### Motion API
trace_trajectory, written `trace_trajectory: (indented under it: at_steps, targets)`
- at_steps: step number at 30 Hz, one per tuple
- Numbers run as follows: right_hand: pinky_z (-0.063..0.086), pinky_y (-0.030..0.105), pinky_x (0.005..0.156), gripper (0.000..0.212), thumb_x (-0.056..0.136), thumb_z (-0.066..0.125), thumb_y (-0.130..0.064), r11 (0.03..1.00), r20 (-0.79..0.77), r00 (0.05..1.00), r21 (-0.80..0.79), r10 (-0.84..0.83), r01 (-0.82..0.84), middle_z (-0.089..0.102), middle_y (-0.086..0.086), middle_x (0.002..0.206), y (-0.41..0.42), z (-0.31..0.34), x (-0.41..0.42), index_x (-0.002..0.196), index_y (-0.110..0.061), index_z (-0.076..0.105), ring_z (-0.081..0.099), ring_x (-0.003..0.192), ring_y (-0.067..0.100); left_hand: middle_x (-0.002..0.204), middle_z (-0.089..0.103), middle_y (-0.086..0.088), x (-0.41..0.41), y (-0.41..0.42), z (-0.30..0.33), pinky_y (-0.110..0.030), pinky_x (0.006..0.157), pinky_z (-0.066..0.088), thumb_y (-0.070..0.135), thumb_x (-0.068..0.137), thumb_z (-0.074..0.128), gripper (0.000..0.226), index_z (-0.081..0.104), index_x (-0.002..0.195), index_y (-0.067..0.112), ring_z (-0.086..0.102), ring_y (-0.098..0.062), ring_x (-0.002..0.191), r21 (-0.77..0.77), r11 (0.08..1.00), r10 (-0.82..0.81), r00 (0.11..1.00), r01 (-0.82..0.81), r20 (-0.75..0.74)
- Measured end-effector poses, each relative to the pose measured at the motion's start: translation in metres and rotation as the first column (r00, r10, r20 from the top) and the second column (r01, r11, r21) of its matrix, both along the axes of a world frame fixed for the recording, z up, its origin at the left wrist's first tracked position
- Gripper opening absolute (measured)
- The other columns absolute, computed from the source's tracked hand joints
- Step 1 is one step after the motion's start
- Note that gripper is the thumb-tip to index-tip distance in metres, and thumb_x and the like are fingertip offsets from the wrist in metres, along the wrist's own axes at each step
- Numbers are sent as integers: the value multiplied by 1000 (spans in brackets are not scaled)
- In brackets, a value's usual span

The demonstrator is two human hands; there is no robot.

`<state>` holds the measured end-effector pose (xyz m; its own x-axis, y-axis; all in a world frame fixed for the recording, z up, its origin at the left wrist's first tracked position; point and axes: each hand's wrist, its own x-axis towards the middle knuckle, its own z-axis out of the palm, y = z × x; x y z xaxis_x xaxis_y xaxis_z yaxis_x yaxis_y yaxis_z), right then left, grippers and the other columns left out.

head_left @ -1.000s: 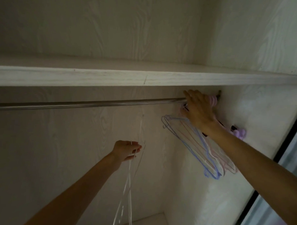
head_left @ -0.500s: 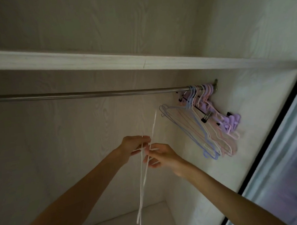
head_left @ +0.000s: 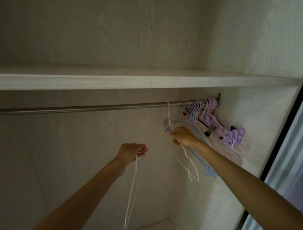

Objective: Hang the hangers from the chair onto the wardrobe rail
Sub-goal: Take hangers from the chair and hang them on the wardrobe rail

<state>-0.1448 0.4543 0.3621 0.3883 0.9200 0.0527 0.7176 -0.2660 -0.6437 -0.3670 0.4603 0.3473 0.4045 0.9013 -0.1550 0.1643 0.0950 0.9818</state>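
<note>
The right hand (head_left: 182, 137) pinches a white hanger (head_left: 187, 158) just under the rail (head_left: 95, 107). The left hand (head_left: 133, 151) grips more hangers (head_left: 131, 194). Next, I think, the hook must go over the rail.

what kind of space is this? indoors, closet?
Most likely the inside of a built-in wardrobe. A metal rail runs under a pale wood-grain shelf, with pastel hangers bunched at its right end. The right hand lifts a white hanger to the rail.
</note>
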Motion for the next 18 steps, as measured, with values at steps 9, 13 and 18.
trace_trajectory:
  at_steps: [9, 13, 18]
  targets:
    - [39, 44, 100, 62, 90, 55, -34, 926, 494, 845, 377, -205, 4, 40, 16, 140, 15, 24, 1, 141, -8, 30, 40, 129, 34, 88, 67, 2, -8, 4, 10, -29, 89, 40, 15, 95, 49, 16, 64, 97, 11, 61, -5, 78, -27, 999, 21, 1000, -20, 18]
    - [28, 43, 110, 65, 93, 51, -28, 963, 776, 614, 252, -144, -93, 29, 14, 148, 38, 50, 5, 146, -9, 20, 29, 135, 31, 95, 67, 0, -8, 10, 9, -26, 80, 42, 16, 96, 49, 16, 65, 93, 13, 60, -4, 77, -25, 1000, 13, 1000, -13, -22]
    - [24, 42, 111, 68, 84, 60, -7, 963, 871, 471, 231, -142, -136, 40, 14, 142, 49, 38, 26, 144, -7, 27, 34, 132, 30, 98, 68, -3, -10, 18, 3, -29, 87, 40, 17, 95, 50, 15, 65, 94, 13, 60, -4, 78, -15, 1000, 10, 998, -11, -62]
